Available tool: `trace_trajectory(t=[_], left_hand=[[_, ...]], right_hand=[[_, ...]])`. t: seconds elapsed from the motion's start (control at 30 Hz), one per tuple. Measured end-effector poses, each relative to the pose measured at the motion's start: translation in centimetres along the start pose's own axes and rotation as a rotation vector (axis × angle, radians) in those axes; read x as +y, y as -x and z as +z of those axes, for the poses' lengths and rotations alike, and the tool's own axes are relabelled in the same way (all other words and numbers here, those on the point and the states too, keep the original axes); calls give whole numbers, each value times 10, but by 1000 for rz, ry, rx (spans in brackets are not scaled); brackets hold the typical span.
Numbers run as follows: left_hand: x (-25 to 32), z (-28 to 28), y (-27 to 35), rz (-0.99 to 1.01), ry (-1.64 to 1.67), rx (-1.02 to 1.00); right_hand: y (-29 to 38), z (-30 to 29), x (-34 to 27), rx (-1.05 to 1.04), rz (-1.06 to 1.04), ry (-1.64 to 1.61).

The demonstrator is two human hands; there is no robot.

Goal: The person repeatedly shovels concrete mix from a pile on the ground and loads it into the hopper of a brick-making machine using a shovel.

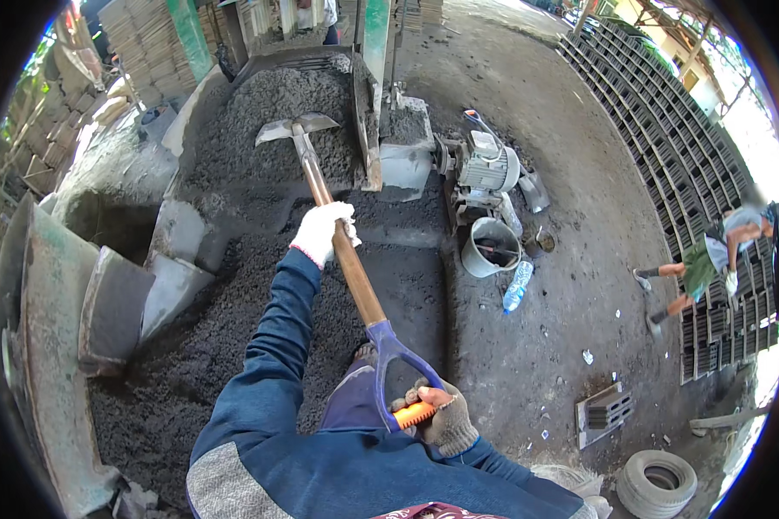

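Observation:
A shovel with a wooden shaft (358,282) slants up and away from my body. My left hand (324,232), in a white knit glove, is closed around the upper part of the shaft. At the near end, my right hand (446,415), in a grey-brown glove with bare fingertips, grips the orange bar (414,415) of the blue D-handle (382,344). The metal shovel blade (279,132) is over a heap of damp, dark grey mix (285,94), and I cannot tell whether they touch. More loose grey mix (234,324) covers the pit floor around my legs.
Right of the pit stand an electric motor (490,165), a bucket (491,250), a plastic bottle (518,287) and another shovel (533,189). Racks of blocks (662,149) line the far right, where a person (704,259) walks. Curved metal plates (55,311) rise at left; tyres (659,483) lie lower right.

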State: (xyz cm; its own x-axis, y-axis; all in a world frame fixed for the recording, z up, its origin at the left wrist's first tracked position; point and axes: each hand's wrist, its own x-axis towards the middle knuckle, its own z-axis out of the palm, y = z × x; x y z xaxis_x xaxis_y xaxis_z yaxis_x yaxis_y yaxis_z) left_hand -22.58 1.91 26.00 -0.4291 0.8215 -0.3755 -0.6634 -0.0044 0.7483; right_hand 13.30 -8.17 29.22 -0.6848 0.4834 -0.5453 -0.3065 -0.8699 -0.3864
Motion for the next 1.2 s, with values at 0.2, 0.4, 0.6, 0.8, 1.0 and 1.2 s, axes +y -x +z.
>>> trace_trajectory(t=[0.2, 0.4, 0.6, 0.8, 1.0, 1.2], left_hand=[[62, -25, -106, 87, -111, -48], [78, 13, -114, 122, -25, 98], [-50, 64, 11, 65, 262, -61], [-136, 78, 111, -64, 336, 15], [-187, 79, 187, -123, 291, 40], [-186, 81, 220, -131, 269, -36]], right_hand=[[-113, 50, -16, -132, -61, 28], [-128, 52, -60, -260, -98, 9], [-22, -125, -75, 161, -222, 366], [72, -211, -29, 288, -189, 329], [151, -254, 17, 339, -153, 305], [192, -235, 42, 365, -173, 257]])
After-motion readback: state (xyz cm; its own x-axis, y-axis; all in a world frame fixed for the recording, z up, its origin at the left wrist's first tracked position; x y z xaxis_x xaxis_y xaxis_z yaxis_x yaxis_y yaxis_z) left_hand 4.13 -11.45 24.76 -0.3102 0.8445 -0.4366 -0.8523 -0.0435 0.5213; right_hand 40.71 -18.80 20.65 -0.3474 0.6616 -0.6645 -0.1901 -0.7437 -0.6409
